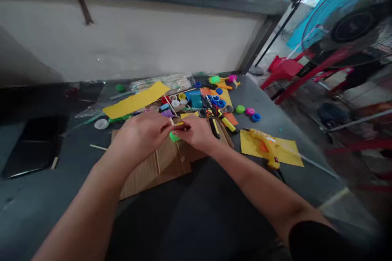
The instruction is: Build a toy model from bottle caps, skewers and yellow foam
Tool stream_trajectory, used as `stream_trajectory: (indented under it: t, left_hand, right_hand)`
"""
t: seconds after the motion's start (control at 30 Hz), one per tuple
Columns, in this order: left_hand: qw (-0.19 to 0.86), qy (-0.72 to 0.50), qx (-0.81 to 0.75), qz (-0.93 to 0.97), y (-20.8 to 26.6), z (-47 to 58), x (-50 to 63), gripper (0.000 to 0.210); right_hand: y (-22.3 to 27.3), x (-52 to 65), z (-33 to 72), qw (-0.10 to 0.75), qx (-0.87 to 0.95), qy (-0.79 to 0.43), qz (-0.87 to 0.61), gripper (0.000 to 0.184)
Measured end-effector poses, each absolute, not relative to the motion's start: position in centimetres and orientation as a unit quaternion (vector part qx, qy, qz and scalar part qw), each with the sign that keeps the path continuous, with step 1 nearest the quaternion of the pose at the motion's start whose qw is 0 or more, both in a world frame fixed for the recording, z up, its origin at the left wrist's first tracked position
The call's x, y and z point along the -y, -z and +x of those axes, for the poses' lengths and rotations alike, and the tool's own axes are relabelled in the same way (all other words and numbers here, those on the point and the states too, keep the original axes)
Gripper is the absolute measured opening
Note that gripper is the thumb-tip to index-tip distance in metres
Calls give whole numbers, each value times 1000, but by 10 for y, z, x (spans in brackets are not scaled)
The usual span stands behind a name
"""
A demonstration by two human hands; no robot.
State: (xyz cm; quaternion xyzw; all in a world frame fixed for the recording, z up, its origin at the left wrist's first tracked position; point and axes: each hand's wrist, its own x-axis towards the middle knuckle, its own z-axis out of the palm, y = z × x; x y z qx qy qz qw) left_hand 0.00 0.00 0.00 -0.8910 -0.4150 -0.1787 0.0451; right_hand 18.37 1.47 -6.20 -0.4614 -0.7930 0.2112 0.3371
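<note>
Over a sheet of brown cardboard (153, 169), my two hands meet with fingertips closed. My left hand (141, 130) pinches a short pale stick (172, 122). Between the fingers of my right hand (199, 132) is a small yellow-and-brown piece (179, 124), mostly covered, so its kind is unclear. Stick and piece are close together, but I cannot tell whether they are joined. A bright green cap (174, 136) shows just below the fingertips; whether it is attached to the piece is hidden. Beyond my right hand are yellow-and-black handled pliers (226, 122).
A yellow glue gun (268, 147) rests on yellow paper (292, 153) at right. Bottle caps, including a blue cap (256, 117), lie scattered behind my hands. A yellow strip (137, 100), a black phone (33, 144) and a white wall (147, 40) are at left and back. A fan (352, 24) stands right.
</note>
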Motion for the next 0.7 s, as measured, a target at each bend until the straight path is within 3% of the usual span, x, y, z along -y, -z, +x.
stream_trajectory:
  t: [0.7]
  left_hand:
    - [14, 152, 470, -869, 1, -3, 2, 23]
  right_hand:
    - [65, -16, 184, 341, 780, -249, -463, 17]
